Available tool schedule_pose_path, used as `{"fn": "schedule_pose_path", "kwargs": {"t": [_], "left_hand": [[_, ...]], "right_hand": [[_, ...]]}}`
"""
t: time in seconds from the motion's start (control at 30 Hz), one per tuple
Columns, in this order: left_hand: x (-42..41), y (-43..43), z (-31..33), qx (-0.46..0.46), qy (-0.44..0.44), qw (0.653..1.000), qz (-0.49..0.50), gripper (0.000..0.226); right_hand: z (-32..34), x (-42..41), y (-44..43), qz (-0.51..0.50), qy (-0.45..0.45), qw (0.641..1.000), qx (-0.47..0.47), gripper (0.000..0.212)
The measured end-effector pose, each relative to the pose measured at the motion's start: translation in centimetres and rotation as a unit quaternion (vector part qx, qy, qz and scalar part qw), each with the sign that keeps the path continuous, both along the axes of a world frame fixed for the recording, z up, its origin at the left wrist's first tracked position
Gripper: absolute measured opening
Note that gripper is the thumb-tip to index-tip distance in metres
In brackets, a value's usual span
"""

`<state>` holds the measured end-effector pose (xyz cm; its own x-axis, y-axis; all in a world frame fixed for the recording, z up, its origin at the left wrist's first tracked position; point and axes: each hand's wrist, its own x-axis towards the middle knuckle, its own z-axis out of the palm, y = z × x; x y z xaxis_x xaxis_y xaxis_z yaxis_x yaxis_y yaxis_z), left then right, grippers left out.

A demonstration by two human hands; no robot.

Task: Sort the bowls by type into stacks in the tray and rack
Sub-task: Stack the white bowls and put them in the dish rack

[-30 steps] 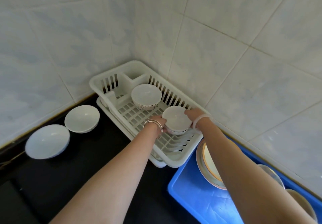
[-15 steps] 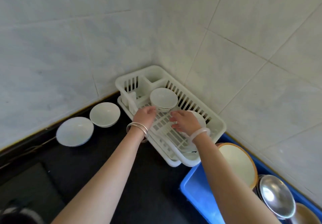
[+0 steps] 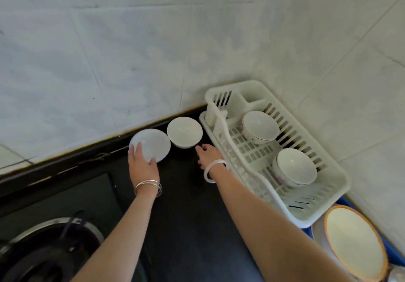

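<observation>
Thumb and fingers of my left hand (image 3: 143, 165) hold the near edge of the flat bowl (image 3: 153, 143), further left of the rack (image 3: 341, 183). My right hand (image 3: 208, 155) is open, fingers straight, just short of the deep bowl (image 3: 184, 131), which sits right beside the rack's left side.

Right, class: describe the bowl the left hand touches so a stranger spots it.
Find the white dish rack in the tiled corner. Left of it on the black counter sit a deep bowl and, farther out, a shallow bowl. Pick the shallow one: flatter, bluish, left hand on its rim.
</observation>
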<state>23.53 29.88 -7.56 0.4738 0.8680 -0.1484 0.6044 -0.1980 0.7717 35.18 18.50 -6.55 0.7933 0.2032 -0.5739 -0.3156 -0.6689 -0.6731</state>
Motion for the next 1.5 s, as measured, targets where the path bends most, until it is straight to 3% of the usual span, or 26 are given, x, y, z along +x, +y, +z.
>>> {"fn": "schedule_pose_path", "kwargs": {"t": [0.1, 0.17, 0.33, 0.43, 0.53, 0.7, 0.77, 0.87, 1.0, 1.4, 1.5], "left_hand": [[0.0, 1.2, -1.1, -0.027, -0.031, 0.998, 0.048, 0.066], [0.0, 1.7, -1.5, -0.093, -0.065, 0.990, 0.079, 0.068], [-0.1, 1.8, -2.0, -0.191, -0.121, 0.967, 0.122, 0.064], [-0.1, 2.2, -2.3, -0.198, -0.124, 0.966, 0.115, 0.060], [-0.3, 2.6, -2.5, -0.218, -0.142, 0.958, 0.118, 0.053], [-0.3, 2.8, -2.8, -0.239, -0.171, 0.949, 0.113, 0.049], [-0.3, 2.9, -2.8, -0.269, -0.206, 0.933, 0.122, 0.046], [-0.5, 3.1, -2.4, -0.357, -0.286, 0.874, 0.163, 0.039], [-0.6, 3.8, -2.1, -0.416, -0.306, 0.835, 0.191, 0.036], [-0.8, 4.8, -2.2, -0.402, -0.266, 0.864, 0.147, 0.042], [-0.7, 5.2, -2.1, -0.407, -0.261, 0.862, 0.150, 0.039]], "right_hand": [[-1.0, 1.5, 1.8, -0.014, 0.008, 1.000, 0.006, 0.049], [-1.4, 2.1, 2.6, -0.046, 0.028, 0.998, 0.027, 0.040], [-1.4, 2.6, 3.3, -0.178, 0.119, 0.961, 0.177, 0.025], [-1.2, 2.5, 3.0, -0.190, 0.110, 0.955, 0.198, 0.031], [0.0, 2.4, 2.7, -0.207, 0.091, 0.955, 0.194, 0.009], [2.8, 1.7, 2.9, -0.133, 0.035, 0.965, 0.224, 0.021], [3.6, 1.3, 3.5, -0.094, 0.035, 0.974, 0.205, 0.017], [3.9, 0.4, 4.7, -0.050, 0.024, 0.987, 0.153, 0.014], [3.6, -0.6, 6.2, -0.007, -0.013, 0.997, 0.077, 0.012], [3.1, -1.5, 7.1, 0.063, -0.043, 0.997, -0.030, 0.008], [3.2, -1.3, 7.0, 0.066, -0.018, 0.997, -0.020, 0.020]]}}
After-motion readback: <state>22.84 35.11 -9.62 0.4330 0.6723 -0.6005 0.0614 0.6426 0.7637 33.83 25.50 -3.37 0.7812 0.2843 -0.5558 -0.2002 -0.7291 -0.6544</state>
